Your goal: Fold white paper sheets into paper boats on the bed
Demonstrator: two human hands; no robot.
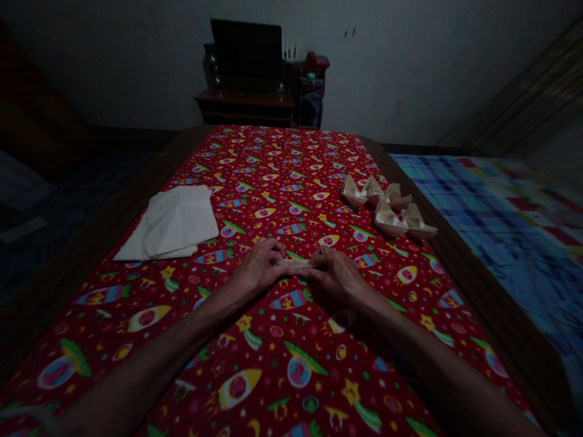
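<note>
Between my two hands stretches a narrow folded piece of pale paper point(297, 264), low over the red patterned cloth point(291, 352). My left hand point(260, 265) pinches its left end, fingers curled over it. At the other end, my right hand point(336, 271) grips with thumb and bent fingers. Much of the paper is covered by the fingers. Off to the left lies a loose stack of pale paper sheets point(182, 221), some with crease lines. To the right of my hands, several folded paper boats point(392, 218) stand close together on the cloth.
Dark wooden edging point(483, 291) runs along the cloth's right side. Beyond it spreads a blue checked cloth point(437, 200). Against the far wall, a wooden desk point(246, 100) carries a dark screen point(248, 57), with a red telephone point(317, 60) beside it.
</note>
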